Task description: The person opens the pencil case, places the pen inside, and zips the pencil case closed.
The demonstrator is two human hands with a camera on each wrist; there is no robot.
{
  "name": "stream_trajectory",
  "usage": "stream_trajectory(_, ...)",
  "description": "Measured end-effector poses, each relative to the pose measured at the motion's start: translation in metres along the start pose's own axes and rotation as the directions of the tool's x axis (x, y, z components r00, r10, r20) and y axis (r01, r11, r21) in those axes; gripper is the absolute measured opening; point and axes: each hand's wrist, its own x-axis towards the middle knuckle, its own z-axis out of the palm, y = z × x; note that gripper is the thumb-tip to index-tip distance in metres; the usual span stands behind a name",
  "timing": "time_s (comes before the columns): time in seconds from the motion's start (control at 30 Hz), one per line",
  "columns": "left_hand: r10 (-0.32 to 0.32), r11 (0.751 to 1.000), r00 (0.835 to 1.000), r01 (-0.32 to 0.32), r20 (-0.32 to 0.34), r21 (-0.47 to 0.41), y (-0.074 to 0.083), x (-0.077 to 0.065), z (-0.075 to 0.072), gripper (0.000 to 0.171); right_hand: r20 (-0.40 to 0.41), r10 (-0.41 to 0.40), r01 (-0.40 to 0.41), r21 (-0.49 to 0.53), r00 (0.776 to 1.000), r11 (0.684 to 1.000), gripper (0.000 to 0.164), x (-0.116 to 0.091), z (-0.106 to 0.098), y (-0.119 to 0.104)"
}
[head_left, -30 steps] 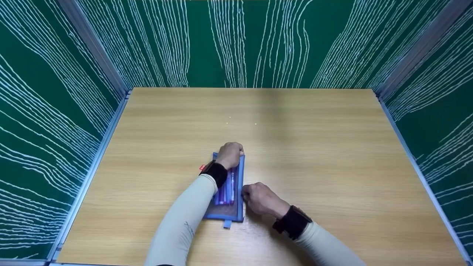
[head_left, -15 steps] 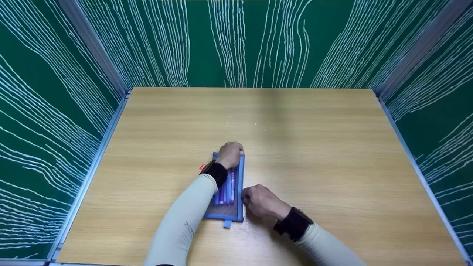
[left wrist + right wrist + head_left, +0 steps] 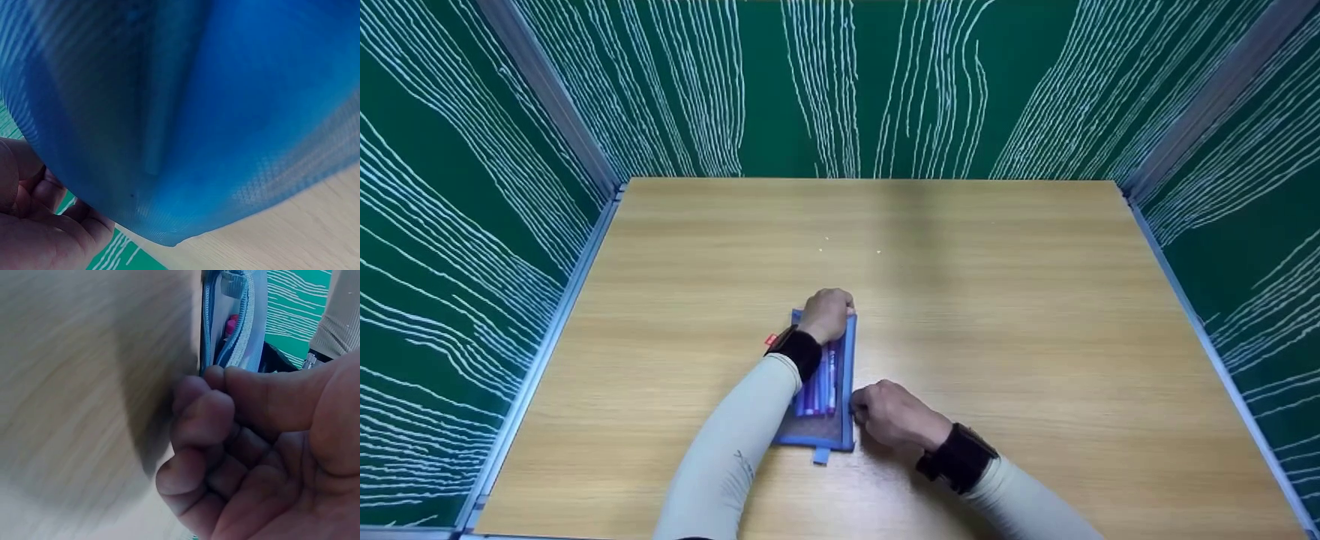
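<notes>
A blue mesh zip pouch [image 3: 810, 433] lies lengthwise on the table, with several purple and blue pens [image 3: 820, 390] showing through it. My left hand [image 3: 826, 315] grips its far end; in the left wrist view the blue mesh [image 3: 253, 140] fills most of the picture beside the curled fingers. At the pouch's right edge, my right hand [image 3: 896, 414] pinches the zipper between thumb and forefinger. The slider is hidden by the fingertips. In the right wrist view the zipper teeth [image 3: 208, 320] stand parted beyond the fingers, and a pink pen end [image 3: 231, 325] shows in the gap.
The wooden table [image 3: 1035, 315] is bordered by metal rails and green panels [image 3: 870, 90] with white wavy lines. A few tiny pale specks [image 3: 826, 238] lie beyond the pouch. A red tag [image 3: 770, 340] sticks out at the pouch's left side, a blue tab [image 3: 821, 455] at its near end.
My right hand has slid a short way along the pouch's right edge toward its near end. The left hand and the pouch have stayed in place.
</notes>
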Motion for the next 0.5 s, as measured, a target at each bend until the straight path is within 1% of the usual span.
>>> stream_trajectory(0.23,0.004,1.000,1.000,-0.004,-0.001,-0.002,-0.0003,0.0001,0.0002,0.012,0.028,-0.014,0.014,-0.004,1.000,1.000,0.032,-0.0012,0.0003,0.0010)
stream_trajectory(0.5,0.001,1.000,1.000,-0.001,0.002,0.004,-0.0008,0.0005,0.0015,0.012,0.030,-0.067,0.067,0.021,0.997,0.998,0.032,-0.0042,0.0020,0.0028)
